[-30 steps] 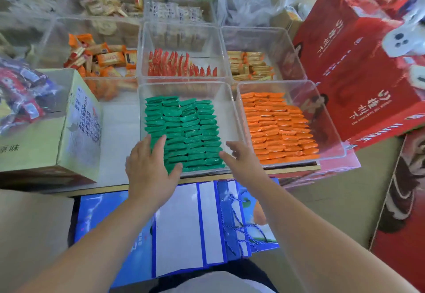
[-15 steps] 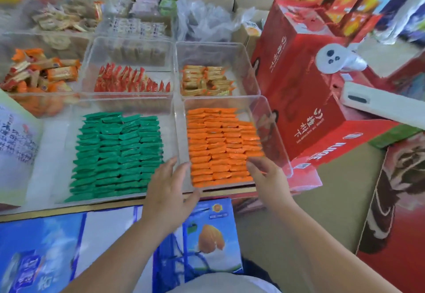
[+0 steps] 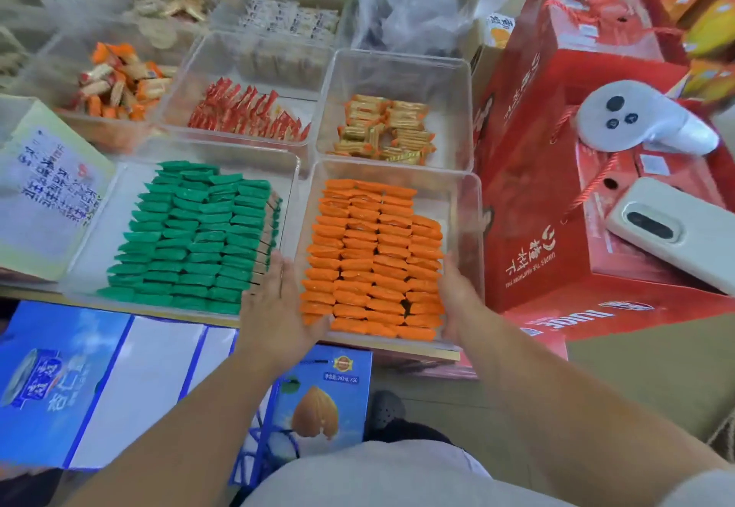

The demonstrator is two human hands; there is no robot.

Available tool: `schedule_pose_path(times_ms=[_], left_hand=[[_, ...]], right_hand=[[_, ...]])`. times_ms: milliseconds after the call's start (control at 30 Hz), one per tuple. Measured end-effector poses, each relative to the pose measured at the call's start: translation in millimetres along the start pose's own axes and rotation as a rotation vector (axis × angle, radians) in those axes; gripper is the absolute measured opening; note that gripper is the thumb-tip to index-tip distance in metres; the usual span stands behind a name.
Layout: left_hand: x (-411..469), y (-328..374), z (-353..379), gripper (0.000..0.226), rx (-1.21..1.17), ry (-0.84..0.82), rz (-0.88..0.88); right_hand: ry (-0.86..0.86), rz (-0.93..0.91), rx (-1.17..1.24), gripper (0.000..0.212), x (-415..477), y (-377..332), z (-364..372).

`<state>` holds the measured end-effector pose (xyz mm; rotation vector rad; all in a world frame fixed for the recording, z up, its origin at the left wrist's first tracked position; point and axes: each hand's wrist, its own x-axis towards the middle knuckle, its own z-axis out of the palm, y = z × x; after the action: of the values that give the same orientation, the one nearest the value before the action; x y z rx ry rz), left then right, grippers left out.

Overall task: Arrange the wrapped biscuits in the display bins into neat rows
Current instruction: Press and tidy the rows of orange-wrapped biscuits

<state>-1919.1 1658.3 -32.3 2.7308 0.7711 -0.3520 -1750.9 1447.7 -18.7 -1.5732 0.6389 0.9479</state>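
Note:
Orange wrapped biscuits [image 3: 374, 260] lie in neat rows inside a clear bin [image 3: 469, 204] at the front right of the shelf. My left hand [image 3: 278, 307] lies flat against that bin's left wall, fingers straight. My right hand [image 3: 455, 294] lies flat against its right wall. Green wrapped biscuits [image 3: 195, 236] fill the clear bin [image 3: 99, 236] to the left in rows. Behind stand bins of red packets [image 3: 246, 115], gold packets [image 3: 384, 129] and loose orange-and-white packets [image 3: 119, 81].
Big red gift boxes [image 3: 557, 188] stand right of the bins, with a white controller [image 3: 640, 121] and a white phone [image 3: 676, 228] on top. A cardboard box [image 3: 47, 188] sits at left. Blue drink cartons [image 3: 99, 379] stand below the shelf edge.
Both hands moved from the green biscuit bin rightward to the orange biscuit bin and now lie on its two sides. My view shifted right as well.

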Motion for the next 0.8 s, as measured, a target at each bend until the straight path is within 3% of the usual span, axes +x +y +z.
schedule_pose_path(times_ms=[233, 800], left_hand=[[24.8, 3.4, -23.6, 0.121, -0.033, 0.137, 0.011], [39.4, 5.6, 3.6, 0.113, -0.002, 0.100, 0.036]], right_hand=[[0.068, 0.027, 0.082, 0.080, 20.8, 3.9, 10.3], [-0.140, 0.123, 0.089, 0.054, 40.3, 21.1, 21.7]])
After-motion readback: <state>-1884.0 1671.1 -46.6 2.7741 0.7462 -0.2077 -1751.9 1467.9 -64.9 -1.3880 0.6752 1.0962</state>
